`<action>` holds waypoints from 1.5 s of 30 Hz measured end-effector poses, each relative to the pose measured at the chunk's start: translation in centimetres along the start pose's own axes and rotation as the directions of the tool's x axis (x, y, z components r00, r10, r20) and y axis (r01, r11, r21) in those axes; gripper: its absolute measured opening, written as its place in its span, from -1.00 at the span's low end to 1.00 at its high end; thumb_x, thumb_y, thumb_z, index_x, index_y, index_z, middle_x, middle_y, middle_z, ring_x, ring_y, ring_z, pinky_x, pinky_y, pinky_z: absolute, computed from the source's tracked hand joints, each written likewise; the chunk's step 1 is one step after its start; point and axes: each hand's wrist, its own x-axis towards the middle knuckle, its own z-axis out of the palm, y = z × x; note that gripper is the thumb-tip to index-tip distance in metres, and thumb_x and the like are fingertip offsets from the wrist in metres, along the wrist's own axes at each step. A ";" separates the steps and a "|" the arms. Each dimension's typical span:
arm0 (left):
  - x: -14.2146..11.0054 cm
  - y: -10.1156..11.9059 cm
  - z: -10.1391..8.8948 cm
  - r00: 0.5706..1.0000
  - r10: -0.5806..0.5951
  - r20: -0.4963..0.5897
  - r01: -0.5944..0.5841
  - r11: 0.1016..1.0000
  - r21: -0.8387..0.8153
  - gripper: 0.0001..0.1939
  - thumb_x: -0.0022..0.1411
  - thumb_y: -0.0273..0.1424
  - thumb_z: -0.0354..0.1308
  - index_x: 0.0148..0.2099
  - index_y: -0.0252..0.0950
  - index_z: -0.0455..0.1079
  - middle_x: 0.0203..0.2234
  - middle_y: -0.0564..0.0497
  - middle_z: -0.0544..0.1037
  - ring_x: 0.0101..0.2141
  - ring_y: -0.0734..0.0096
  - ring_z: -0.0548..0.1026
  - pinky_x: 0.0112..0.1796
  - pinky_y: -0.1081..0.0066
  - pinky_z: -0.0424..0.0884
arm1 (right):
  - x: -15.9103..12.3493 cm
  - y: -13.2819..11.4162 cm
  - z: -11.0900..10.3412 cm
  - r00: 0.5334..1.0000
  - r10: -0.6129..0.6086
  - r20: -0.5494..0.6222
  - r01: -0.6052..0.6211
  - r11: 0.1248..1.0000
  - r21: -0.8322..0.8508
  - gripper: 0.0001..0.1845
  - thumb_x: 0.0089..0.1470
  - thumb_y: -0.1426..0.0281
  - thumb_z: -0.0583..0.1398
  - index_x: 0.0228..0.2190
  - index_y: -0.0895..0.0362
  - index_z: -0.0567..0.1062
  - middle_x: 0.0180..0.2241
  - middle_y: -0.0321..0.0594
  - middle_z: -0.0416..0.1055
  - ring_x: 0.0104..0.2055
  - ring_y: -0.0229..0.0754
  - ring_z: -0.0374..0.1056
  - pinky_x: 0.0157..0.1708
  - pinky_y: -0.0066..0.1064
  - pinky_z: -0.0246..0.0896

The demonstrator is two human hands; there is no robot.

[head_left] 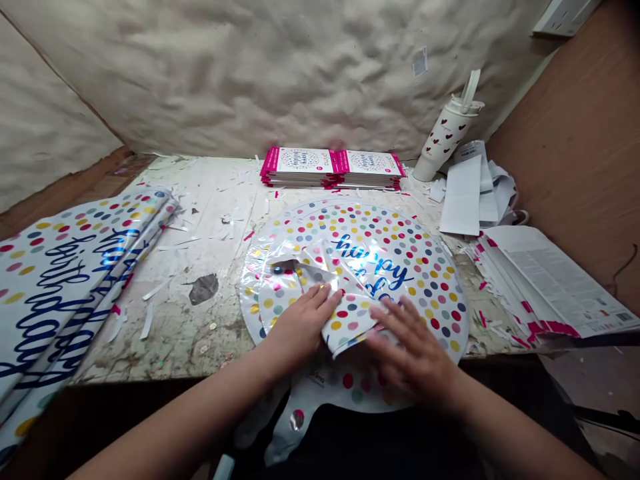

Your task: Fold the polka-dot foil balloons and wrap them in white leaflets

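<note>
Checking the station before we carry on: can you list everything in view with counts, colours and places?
Round foil pieces: at least two, white with multicoloured dots, table centre
Folded foil: one, white dotted, atop the round pieces
Lettered foil pieces: several, white, dots, blue lettering, left
Packet stacks: two, white and pink, table back
Tumbler: one, white with dark hearts, back right
White papers: several, right
Printed cards: several, white and pink, right
Scraps: many, white and pink, scattered
Table: one, worn whitish, beneath
Wall covering: beige, behind
Sticker: one, pale, on wall covering
Socket plate: one, white, top right
Side panel: one, brown, right
Left hand: one, on folded foil
Right hand: one, blurred, beside folded foil's right edge
</note>
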 end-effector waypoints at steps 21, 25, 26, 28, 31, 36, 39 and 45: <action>-1.0 -0.1 2.1 0.968 0.240 -0.076 -0.236 0.970 0.060 -0.53 0.24 -0.47 -0.05 0.20 -0.32 0.14 0.11 -0.30 0.26 0.11 -0.12 0.19 0.00 0.00 0.27 | 17.0 8.1 4.5 0.890 -0.313 0.332 0.410 0.867 -0.282 -0.70 0.07 0.56 0.10 -0.13 0.16 0.40 0.25 -0.02 -0.10 0.30 0.02 -0.33 0.18 0.06 -0.35; -1.1 0.0 2.2 0.970 0.228 -0.082 -0.226 0.973 0.041 -0.55 0.25 -0.45 -0.05 0.19 -0.29 0.16 0.10 -0.28 0.27 0.11 -0.10 0.20 0.00 -0.01 0.26 | 17.5 6.9 4.8 0.806 -0.467 0.363 0.560 0.800 -0.214 -0.65 0.11 0.48 0.10 -0.04 0.00 0.35 0.27 -0.17 -0.15 0.30 -0.01 -0.33 0.17 0.08 -0.35; -1.1 0.0 2.1 0.971 0.226 -0.080 -0.224 0.974 0.041 -0.55 0.25 -0.44 -0.05 0.19 -0.29 0.16 0.10 -0.28 0.27 0.11 -0.10 0.20 0.00 0.00 0.26 | 17.9 6.8 4.9 0.781 -0.489 0.388 0.592 0.778 -0.212 -0.74 0.12 0.46 0.09 -0.13 0.03 0.42 0.26 -0.19 -0.10 0.30 -0.01 -0.30 0.18 0.08 -0.37; -1.2 0.1 2.1 0.972 0.222 -0.073 -0.219 0.975 0.043 -0.54 0.24 -0.44 -0.04 0.19 -0.29 0.15 0.11 -0.27 0.27 0.11 -0.11 0.19 -0.01 0.01 0.27 | 18.3 7.0 5.0 0.781 -0.466 0.415 0.592 0.765 -0.255 -0.83 0.12 0.46 0.08 -0.35 0.13 0.49 0.22 -0.16 0.01 0.28 0.03 -0.23 0.18 0.09 -0.36; -1.2 0.1 2.1 0.975 0.214 -0.065 -0.212 0.976 0.049 -0.53 0.24 -0.45 -0.04 0.20 -0.28 0.14 0.13 -0.25 0.24 0.12 -0.11 0.17 -0.01 0.02 0.28 | 17.5 7.9 4.5 0.833 -0.424 0.355 0.536 0.776 -0.331 -0.77 0.11 0.53 0.06 -0.46 0.19 0.50 0.16 -0.08 0.14 0.26 0.07 -0.14 0.15 0.10 -0.24; -1.2 0.0 2.4 0.972 0.218 -0.082 -0.215 0.976 0.048 -0.50 0.23 -0.46 -0.02 0.22 -0.28 0.10 0.14 -0.26 0.23 0.14 -0.08 0.15 0.01 0.02 0.25 | 13.9 8.5 4.0 0.868 -0.341 0.362 0.440 0.866 -0.238 -0.68 0.17 0.54 -0.04 -0.23 0.24 0.49 -0.25 -0.02 0.46 -0.10 -0.05 0.29 -0.12 -0.15 0.15; -1.2 0.0 2.6 0.971 0.222 -0.092 -0.217 0.975 0.053 -0.50 0.23 -0.45 -0.03 0.22 -0.30 0.10 0.13 -0.28 0.23 0.13 -0.10 0.17 0.02 0.01 0.24 | 13.2 8.0 4.6 0.894 -0.118 0.432 0.188 0.974 -0.123 -0.71 0.11 0.53 0.02 -0.24 0.22 0.51 -0.33 -0.06 0.47 -0.20 -0.09 0.30 -0.18 -0.27 0.15; -1.2 0.2 2.7 0.975 0.194 -0.103 -0.188 0.980 0.069 -0.52 0.24 -0.47 -0.05 0.21 -0.36 0.11 0.14 -0.29 0.21 0.13 -0.08 0.17 0.03 0.03 0.24 | 15.3 6.3 4.8 0.806 0.289 0.516 -0.338 0.941 0.001 -0.71 -0.01 0.55 0.06 -0.31 0.14 0.54 -0.28 -0.17 0.49 -0.24 -0.18 0.33 -0.27 -0.46 0.13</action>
